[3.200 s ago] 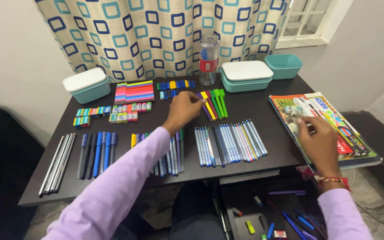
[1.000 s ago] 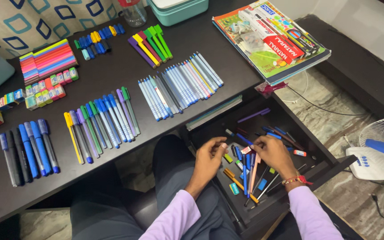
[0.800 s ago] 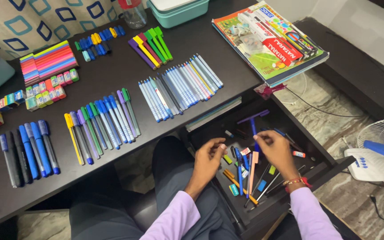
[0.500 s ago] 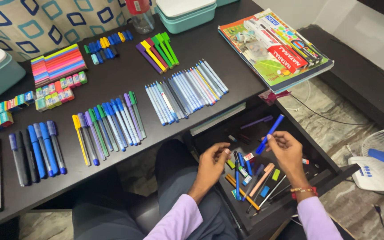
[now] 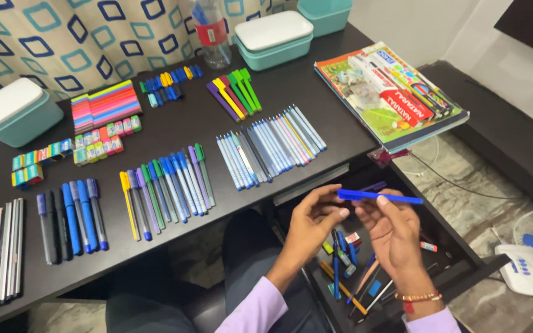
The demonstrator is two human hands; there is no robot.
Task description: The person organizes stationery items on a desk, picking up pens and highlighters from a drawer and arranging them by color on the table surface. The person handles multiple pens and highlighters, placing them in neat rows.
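Over open drawer [image 5: 445,271]: left hand [image 5: 311,225], right hand [image 5: 395,231] pinch blue pen [image 5: 379,197] level.

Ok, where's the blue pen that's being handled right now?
In the head view the blue pen lies level between both hands, left hand at its cap end and right hand under it, above the open drawer, right of centre.

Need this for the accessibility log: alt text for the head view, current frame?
Both hands hold a blue pen level above an open drawer of loose pens, the left hand at its cap end and the right hand under its middle. On the dark desk behind lie sorted rows of pens, markers and erasers, teal boxes and a stack of books.
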